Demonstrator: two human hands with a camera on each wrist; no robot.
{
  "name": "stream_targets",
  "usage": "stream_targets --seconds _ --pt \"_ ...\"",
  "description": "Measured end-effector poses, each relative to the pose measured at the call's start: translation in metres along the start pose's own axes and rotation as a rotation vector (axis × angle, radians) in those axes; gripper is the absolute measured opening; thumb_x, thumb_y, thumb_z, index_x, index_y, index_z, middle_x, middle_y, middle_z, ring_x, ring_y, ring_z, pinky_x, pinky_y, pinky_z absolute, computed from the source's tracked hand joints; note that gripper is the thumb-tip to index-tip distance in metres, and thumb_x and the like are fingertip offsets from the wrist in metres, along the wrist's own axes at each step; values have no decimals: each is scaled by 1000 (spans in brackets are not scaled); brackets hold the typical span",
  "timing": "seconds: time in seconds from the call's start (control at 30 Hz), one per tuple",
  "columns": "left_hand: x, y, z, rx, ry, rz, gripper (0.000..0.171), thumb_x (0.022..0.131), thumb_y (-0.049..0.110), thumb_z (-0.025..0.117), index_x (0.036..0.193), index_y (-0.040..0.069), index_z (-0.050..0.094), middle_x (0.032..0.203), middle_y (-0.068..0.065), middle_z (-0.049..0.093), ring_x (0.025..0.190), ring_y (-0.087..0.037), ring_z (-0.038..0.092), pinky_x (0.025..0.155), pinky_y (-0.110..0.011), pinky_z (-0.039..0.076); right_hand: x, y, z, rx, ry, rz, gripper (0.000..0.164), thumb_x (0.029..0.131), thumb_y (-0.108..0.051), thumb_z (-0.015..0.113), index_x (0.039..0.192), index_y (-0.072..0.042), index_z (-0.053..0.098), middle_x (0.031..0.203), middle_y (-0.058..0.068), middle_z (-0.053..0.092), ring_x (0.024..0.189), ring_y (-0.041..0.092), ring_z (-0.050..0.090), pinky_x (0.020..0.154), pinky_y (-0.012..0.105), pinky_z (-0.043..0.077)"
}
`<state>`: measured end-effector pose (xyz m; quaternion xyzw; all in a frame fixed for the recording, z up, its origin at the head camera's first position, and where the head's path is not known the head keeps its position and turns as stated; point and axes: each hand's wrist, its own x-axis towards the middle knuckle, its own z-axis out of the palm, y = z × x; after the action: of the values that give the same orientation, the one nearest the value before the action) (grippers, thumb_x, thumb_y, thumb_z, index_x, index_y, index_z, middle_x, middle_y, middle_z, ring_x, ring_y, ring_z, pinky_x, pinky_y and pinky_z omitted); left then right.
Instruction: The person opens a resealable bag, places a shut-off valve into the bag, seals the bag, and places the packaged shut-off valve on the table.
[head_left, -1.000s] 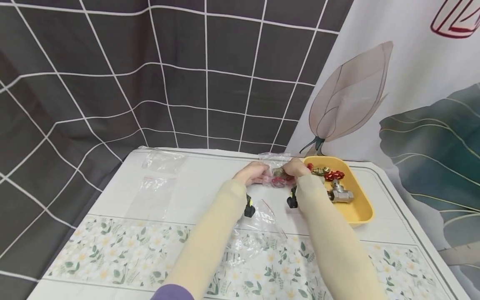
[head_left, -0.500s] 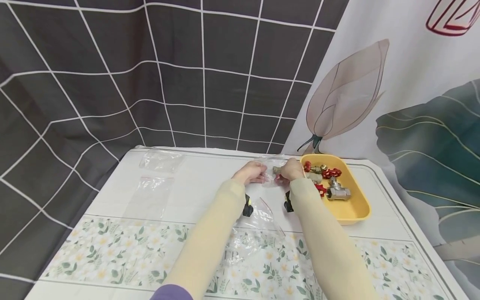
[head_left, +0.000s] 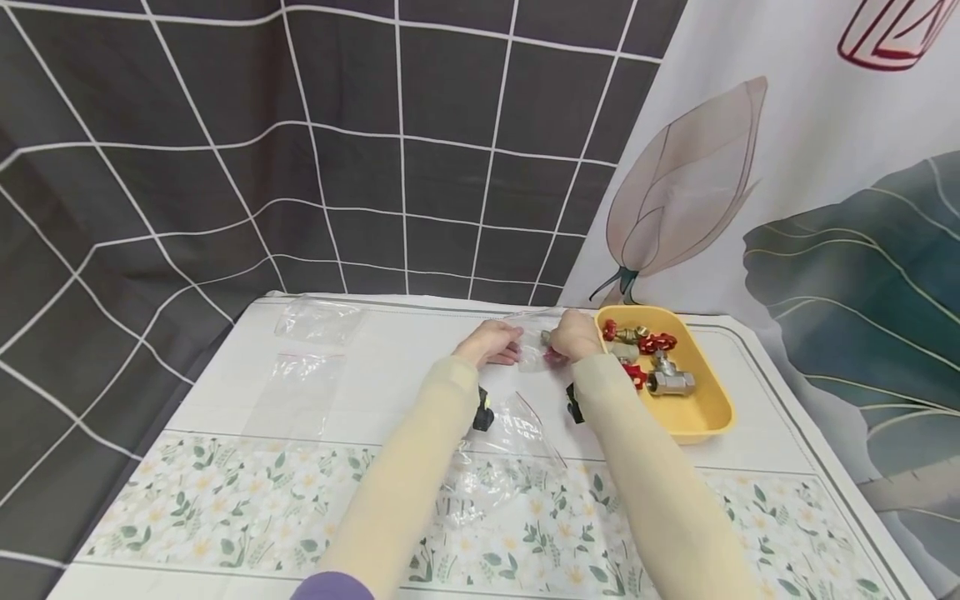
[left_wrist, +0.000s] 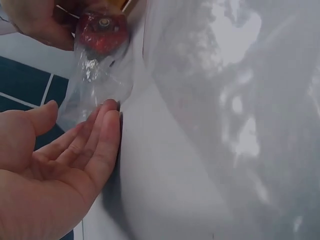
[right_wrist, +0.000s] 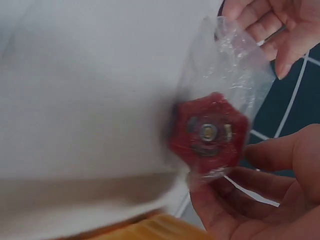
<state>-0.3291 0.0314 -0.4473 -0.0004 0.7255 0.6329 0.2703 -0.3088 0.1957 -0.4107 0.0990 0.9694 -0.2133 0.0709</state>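
While the right hand (head_left: 576, 335) pinches a bagged valve between thumb and fingers, the left hand (head_left: 492, 342) sits at its 9 o'clock, fingers loosely extended, thumb apart, gripping nothing; fingertips are at the end of the clear bag (right_wrist: 225, 55), can't tell if touching. The red handwheel (right_wrist: 207, 132) is under the film, right thumb at its 4 o'clock, other fingers at about 6. Handling, my guess: valve body is metal, so stiff, dense for its size and hard to damage; bag is thin, limp, slippery and nearly weightless, so it likely slides over the part. Best hold is probably the wheel rim or body through the film, other hand on the bag's loose end. Head view mostly hides the wheel behind the right hand, showing just a dull metal end (head_left: 547, 337); right wrist view gives its face and center nut. Only head view shows the contents of the yellow tray (head_left: 718, 408) at the right hand's 3 to 4 o'clock: red-handled valves, incl. a silvery one (head_left: 671, 382). Farther out on the table (head_left: 405, 375): loose bag (head_left: 487, 475) at 6 o'clock from the left hand, two flat bags (head_left: 296, 400) near 9, dark gridded curtain (head_left: 442, 175) at 12.
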Motion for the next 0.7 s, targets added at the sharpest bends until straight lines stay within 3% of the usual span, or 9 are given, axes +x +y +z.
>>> stream_targets --seconds 0.13,0.33,0.5,0.7 --pt "-3 0 -10 56 -13 -4 40 104 22 49 130 -8 51 100 -17 65 86 -25 67 84 -34 56 -6 -9 -3 -12 16 -31 19 90 -15 60 96 3 62 84 17 62 73 29 62 63 37 52" --pt "-12 6 -26 135 -59 20 40 103 21 50 133 -6 50 107 -19 66 90 -26 68 83 -35 56 -18 -24 -11 -76 54 -131 23 90 -13 52 106 -2 65 98 17 64 85 32 60 70 45 50" --pt "-28 12 -37 291 -78 54 39 102 22 51 132 -3 53 109 -18 67 95 -29 68 83 -36 56 -31 -32 -18 -36 53 -188 30 94 -16 49 117 -3 63 107 18 63 87 32 60 68 43 49" --pt "-54 8 -42 475 -137 83 36 102 26 53 121 -3 61 100 -15 70 87 -26 69 77 -33 57 -50 -30 -14 9 30 -265 27 94 -18 53 112 -2 66 100 16 66 82 30 60 67 40 48"
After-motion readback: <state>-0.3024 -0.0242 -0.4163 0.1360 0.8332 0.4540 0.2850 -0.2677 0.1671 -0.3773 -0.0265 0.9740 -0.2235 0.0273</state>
